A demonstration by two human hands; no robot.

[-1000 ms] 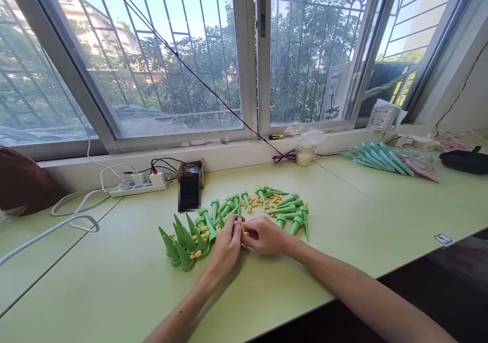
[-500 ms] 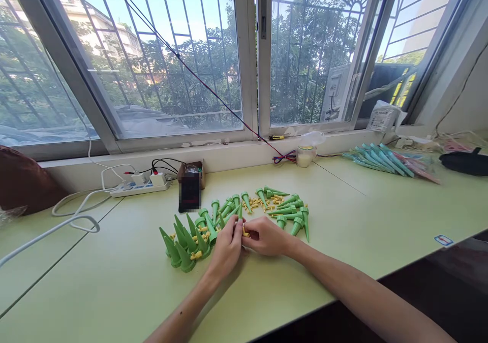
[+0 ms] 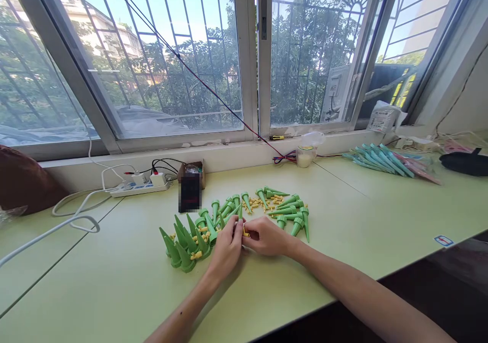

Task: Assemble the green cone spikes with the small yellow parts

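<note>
Near the middle of the table my two hands meet. My left hand (image 3: 229,245) is closed around a green plastic spike (image 3: 240,212), its tip pointing up above the fingers. My right hand (image 3: 267,236) pinches a small yellow valve piece (image 3: 246,234) against the side of that spike; the fingers hide where the two join. To the left, several green spikes (image 3: 185,256) stand upright with yellow pieces (image 3: 196,255) fitted at their sides. Beyond my hands lie more loose green spikes (image 3: 290,211) and a scatter of small yellow pieces (image 3: 267,204).
At the back left are a white power strip (image 3: 141,185) with cables and a small box (image 3: 198,173) behind a dark, blurred object (image 3: 189,193). A lidded tub (image 3: 305,156) stands by the window. Blue packets (image 3: 381,160) and a black item (image 3: 465,161) lie at right.
</note>
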